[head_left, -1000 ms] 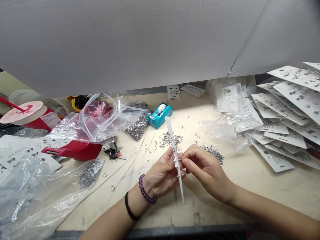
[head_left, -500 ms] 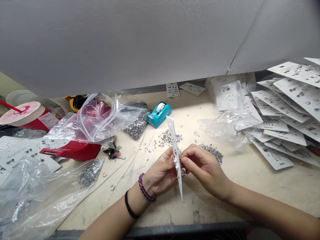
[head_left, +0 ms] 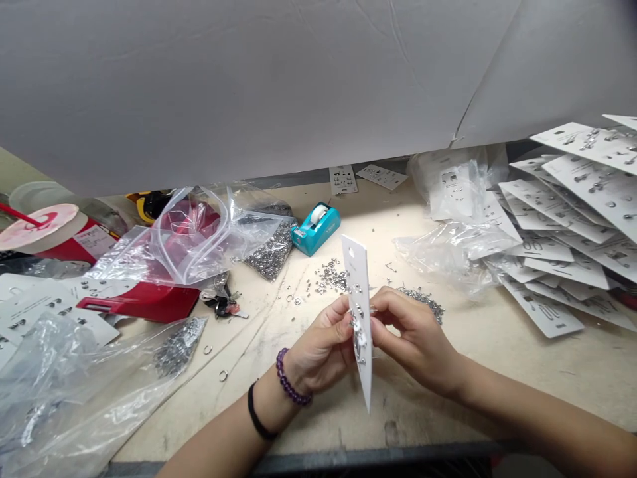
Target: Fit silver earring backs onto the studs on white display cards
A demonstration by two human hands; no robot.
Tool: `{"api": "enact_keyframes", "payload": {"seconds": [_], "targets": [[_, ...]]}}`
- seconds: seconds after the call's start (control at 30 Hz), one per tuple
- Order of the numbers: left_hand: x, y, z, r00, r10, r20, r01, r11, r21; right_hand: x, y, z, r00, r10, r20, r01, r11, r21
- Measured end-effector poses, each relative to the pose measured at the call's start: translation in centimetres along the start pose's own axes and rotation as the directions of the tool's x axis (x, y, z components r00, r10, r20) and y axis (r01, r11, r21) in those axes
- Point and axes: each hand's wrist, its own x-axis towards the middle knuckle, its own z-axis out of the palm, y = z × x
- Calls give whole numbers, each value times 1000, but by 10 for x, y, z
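Observation:
A white earring card [head_left: 355, 262] stands nearly on edge above the table, its face with several small silver earrings turned to the left. My left hand [head_left: 322, 348] grips the card at its left side, thumb on the front among the earrings. My right hand [head_left: 418, 342] is closed in a pinch against the back of the card; its fingertips are partly hidden, and what they hold cannot be made out. Behind the card lies a loose pile of small silver pieces [head_left: 329, 275]. A second pile of silver pieces [head_left: 423, 302] lies just beyond my right hand.
A teal tape dispenser [head_left: 316, 229] stands behind the hands. Earring cards [head_left: 562, 252] are heaped at the right, beside clear plastic bags [head_left: 452, 255]. To the left lie a zip bag of metal pieces [head_left: 271, 249], a red scoop-like object [head_left: 144, 302], keys [head_left: 226, 302] and loose rings [head_left: 223, 376].
The card has turned so more of its earring face shows, and it has shifted slightly right and down. Both hands stay on it, the right one having moved a little to the right.

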Motion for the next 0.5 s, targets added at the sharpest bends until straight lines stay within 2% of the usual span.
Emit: {"api": "enact_keyframes", "payload": {"seconds": [0.1,0.27,0.5], "targets": [[0,-1,-1,999,-22,24,22,1000,-2,3,0,-6,994,-91,60,98,989,-112],[1,-4,-6,998,-25,60,27,999,-22,5,4,-11,977,-171,129,193,965,-180],[3,-6,-6,999,-28,19,28,999,-30,3,10,-15,940,-258,223,320,894,-314]]}}
